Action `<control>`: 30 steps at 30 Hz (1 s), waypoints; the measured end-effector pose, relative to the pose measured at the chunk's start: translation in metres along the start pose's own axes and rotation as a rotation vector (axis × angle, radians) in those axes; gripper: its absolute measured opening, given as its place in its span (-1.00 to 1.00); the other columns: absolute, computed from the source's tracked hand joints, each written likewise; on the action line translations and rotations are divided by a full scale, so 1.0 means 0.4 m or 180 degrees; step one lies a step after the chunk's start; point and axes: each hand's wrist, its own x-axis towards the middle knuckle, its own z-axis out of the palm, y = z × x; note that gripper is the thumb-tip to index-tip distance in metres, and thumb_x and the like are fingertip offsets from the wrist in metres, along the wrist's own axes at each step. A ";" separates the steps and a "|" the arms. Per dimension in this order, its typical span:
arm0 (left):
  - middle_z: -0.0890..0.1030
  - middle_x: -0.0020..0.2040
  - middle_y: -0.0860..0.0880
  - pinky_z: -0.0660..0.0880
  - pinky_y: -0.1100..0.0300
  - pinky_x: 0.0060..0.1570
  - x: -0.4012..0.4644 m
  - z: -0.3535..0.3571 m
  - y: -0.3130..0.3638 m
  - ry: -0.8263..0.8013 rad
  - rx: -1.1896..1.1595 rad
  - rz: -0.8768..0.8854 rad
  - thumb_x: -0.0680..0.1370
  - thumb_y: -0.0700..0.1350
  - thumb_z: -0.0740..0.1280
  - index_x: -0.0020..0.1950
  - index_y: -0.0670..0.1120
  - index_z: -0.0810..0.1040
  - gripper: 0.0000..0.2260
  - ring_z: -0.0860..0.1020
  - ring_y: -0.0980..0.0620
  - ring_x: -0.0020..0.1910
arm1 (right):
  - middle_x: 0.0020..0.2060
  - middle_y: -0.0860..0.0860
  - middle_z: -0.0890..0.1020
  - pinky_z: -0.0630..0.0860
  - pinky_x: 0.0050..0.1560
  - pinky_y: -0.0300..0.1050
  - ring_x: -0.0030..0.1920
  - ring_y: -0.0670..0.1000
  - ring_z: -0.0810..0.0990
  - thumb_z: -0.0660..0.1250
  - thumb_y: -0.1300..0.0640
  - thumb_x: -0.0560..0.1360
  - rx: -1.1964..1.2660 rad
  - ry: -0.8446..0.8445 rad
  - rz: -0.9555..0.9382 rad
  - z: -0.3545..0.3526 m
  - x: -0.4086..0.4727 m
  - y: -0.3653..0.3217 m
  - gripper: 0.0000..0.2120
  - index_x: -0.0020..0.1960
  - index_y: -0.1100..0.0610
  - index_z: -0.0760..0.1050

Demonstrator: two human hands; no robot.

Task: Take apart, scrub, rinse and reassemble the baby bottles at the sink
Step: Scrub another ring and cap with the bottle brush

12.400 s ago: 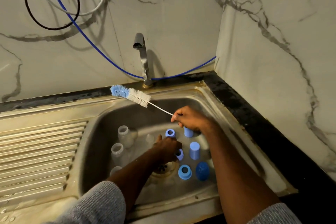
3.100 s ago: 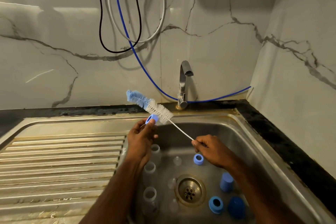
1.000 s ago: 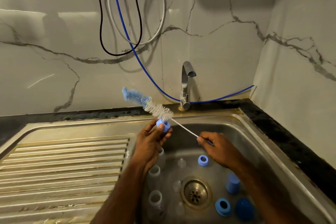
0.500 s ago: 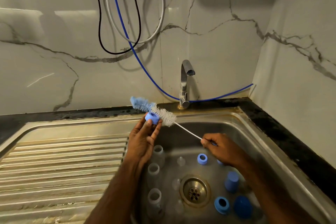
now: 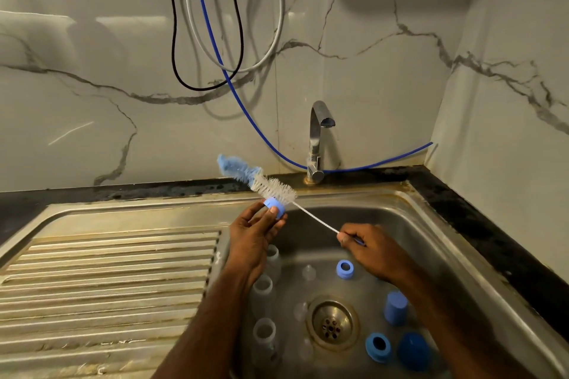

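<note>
The left hand (image 5: 252, 232) pinches a small blue ring (image 5: 275, 207) between thumb and fingertips, the other fingers loosely curled beneath it. The palm faces up and toward the person, and the forearm rises from the bottom edge, crossing the sink's left wall. Touching the ring's upper right side are the white bristles of a bottle brush (image 5: 272, 186), whose blue tuft points up and left, past the fingers toward the back rim.

The right hand (image 5: 371, 251) is closed round the brush's handle end, with thumb and forefinger pinching the thin white wire where it leaves the fist. A bit of blue handle shows under the knuckles. This hand hangs over the sink (image 5: 455, 243), knuckles up, and its forearm runs down to the lower right.

Below the left wrist three clear bottles (image 5: 264, 334) stand upright in a line along the basin's left side. Below the right hand's fingers a second blue ring (image 5: 345, 269) sits on the basin floor. Under the right forearm stands a blue cap (image 5: 395, 308), and nearer the person lie a third ring (image 5: 378, 347) and a dark blue dome (image 5: 413, 351). Small clear teats (image 5: 308, 272) rest around the drain (image 5: 332, 321), though they are faint.

Beyond both hands the tap (image 5: 317, 140) stands at the back rim, with no water visible. A ribbed drainboard (image 5: 107, 283) stretches left of the left arm
</note>
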 end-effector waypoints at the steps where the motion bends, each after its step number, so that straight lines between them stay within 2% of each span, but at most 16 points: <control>1: 0.72 0.06 -0.20 0.65 0.04 0.08 0.003 -0.003 0.004 0.0057 -0.0032 0.0008 0.56 -0.29 0.37 0.25 -0.20 0.57 -0.74 0.71 -0.15 0.04 | -0.33 0.00 0.58 0.54 -0.12 0.05 -0.27 -0.02 0.55 0.25 0.04 0.63 0.0003 -0.0003 0.0049 -0.009 0.000 0.008 -0.77 -0.19 0.00 0.52; 5: 0.72 0.07 -0.19 0.67 0.14 -0.05 0.015 -0.026 0.014 0.0255 -0.0052 0.0040 0.55 -0.24 0.41 0.28 -0.22 0.57 -0.70 0.71 -0.13 0.06 | -0.35 -0.09 0.56 0.52 -0.14 0.00 -0.30 -0.11 0.52 0.27 0.02 0.62 -0.0094 -0.0033 0.0058 -0.029 -0.005 0.021 -0.78 -0.21 -0.08 0.51; 9: 0.74 -0.02 -0.13 0.63 0.04 0.08 0.002 -0.005 -0.008 0.0018 0.0788 0.0298 0.50 -0.27 0.47 0.17 -0.14 0.61 -0.75 0.71 -0.12 0.02 | -0.37 0.00 0.55 0.53 -0.21 0.01 -0.33 -0.02 0.53 0.21 -0.03 0.64 -0.0475 0.0154 -0.0132 0.001 -0.002 -0.010 -0.73 -0.19 0.02 0.48; 12: 0.74 0.02 -0.13 0.61 0.03 0.08 0.007 -0.011 -0.007 0.0075 0.0780 0.0376 0.50 -0.25 0.48 0.23 -0.15 0.60 -0.69 0.71 -0.10 0.05 | -0.36 0.01 0.56 0.51 -0.20 0.00 -0.31 -0.03 0.54 0.23 -0.03 0.63 -0.0482 0.0174 -0.0100 -0.005 0.003 -0.004 -0.75 -0.18 0.03 0.49; 16: 0.73 0.05 -0.09 0.61 0.05 0.09 0.023 -0.041 0.007 0.0213 0.0716 0.0371 0.53 -0.23 0.46 0.25 -0.13 0.59 -0.70 0.70 -0.06 0.08 | -0.35 -0.06 0.56 0.53 -0.15 0.00 -0.29 -0.09 0.54 0.25 -0.05 0.60 -0.0378 -0.0028 0.0022 -0.035 -0.001 0.033 -0.76 -0.23 -0.06 0.49; 20: 0.72 0.08 -0.13 0.60 -0.06 0.18 0.005 -0.019 -0.010 -0.0274 0.1065 0.0503 0.53 -0.26 0.44 0.21 -0.16 0.62 -0.75 0.68 -0.13 0.12 | -0.37 -0.01 0.54 0.46 -0.21 -0.11 -0.31 -0.06 0.53 0.25 0.02 0.64 -0.0440 0.0046 -0.0022 -0.013 0.001 0.005 -0.73 -0.25 -0.03 0.46; 23: 0.68 0.18 -0.21 0.58 -0.04 0.24 -0.002 -0.012 0.002 -0.0618 0.0523 0.0277 0.47 -0.27 0.40 0.28 -0.20 0.57 -0.63 0.66 -0.14 0.17 | -0.38 0.02 0.53 0.47 -0.23 -0.02 -0.35 -0.05 0.49 0.24 0.02 0.64 -0.0260 0.0124 0.0017 -0.002 0.013 0.005 -0.72 -0.23 0.05 0.47; 25: 0.64 0.25 -0.25 0.58 -0.04 0.23 -0.002 -0.017 0.016 -0.0720 -0.0062 -0.0018 0.47 -0.30 0.35 0.33 -0.23 0.53 -0.59 0.64 -0.18 0.21 | -0.43 -0.02 0.50 0.42 -0.26 -0.02 -0.40 -0.12 0.42 0.26 0.06 0.64 0.0099 0.0072 0.0136 -0.002 0.019 0.019 -0.70 -0.26 0.07 0.48; 28: 0.61 0.30 -0.25 0.59 -0.08 0.21 -0.001 -0.030 0.025 -0.0746 -0.0594 -0.0289 0.53 -0.27 0.28 0.38 -0.24 0.49 -0.60 0.61 -0.21 0.27 | -0.47 -0.08 0.47 0.38 -0.25 -0.07 -0.41 -0.14 0.40 0.27 0.11 0.64 0.0581 -0.0086 0.0233 -0.004 0.017 0.033 -0.67 -0.31 0.03 0.49; 30: 0.60 0.31 -0.25 0.59 -0.14 0.20 0.004 -0.032 0.026 -0.0759 -0.0788 -0.0283 0.55 -0.24 0.32 0.36 -0.23 0.51 -0.63 0.61 -0.19 0.27 | -0.47 -0.08 0.47 0.39 -0.24 -0.09 -0.39 -0.12 0.41 0.27 0.12 0.64 0.0764 -0.0243 0.0227 -0.007 0.011 0.033 -0.66 -0.32 -0.01 0.51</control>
